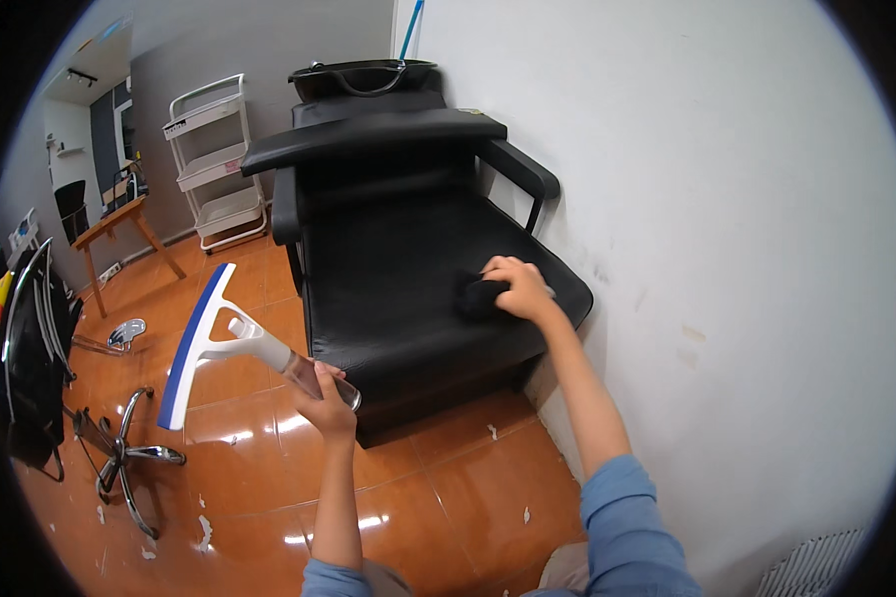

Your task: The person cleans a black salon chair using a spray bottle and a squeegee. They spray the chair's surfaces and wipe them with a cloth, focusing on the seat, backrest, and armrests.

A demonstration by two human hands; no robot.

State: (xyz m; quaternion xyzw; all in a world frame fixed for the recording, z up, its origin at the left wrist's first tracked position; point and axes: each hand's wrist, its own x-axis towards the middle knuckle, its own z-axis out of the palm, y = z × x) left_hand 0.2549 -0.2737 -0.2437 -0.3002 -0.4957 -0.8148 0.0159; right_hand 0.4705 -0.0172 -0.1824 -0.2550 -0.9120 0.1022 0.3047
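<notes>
My left hand [328,403] grips the clear bottle handle of a spray squeegee [257,345]. Its white head with a blue blade points up and to the left, over the tiled floor. My right hand [519,286] holds a bunched black cloth [479,293] against the front right part of a black padded seat [396,246]. The seat belongs to a salon shampoo chair with padded armrests. Across the chair lies a long black padded piece [377,138]. At the chair's far end is a black wash basin [366,78].
A white three-tier trolley [216,160] stands left of the chair. A white wall [717,224] runs close along the right. At left are a chrome wheeled chair base [123,451], a wooden-legged stand [112,231] and a mirror. White scraps dot the orange tiles [411,507].
</notes>
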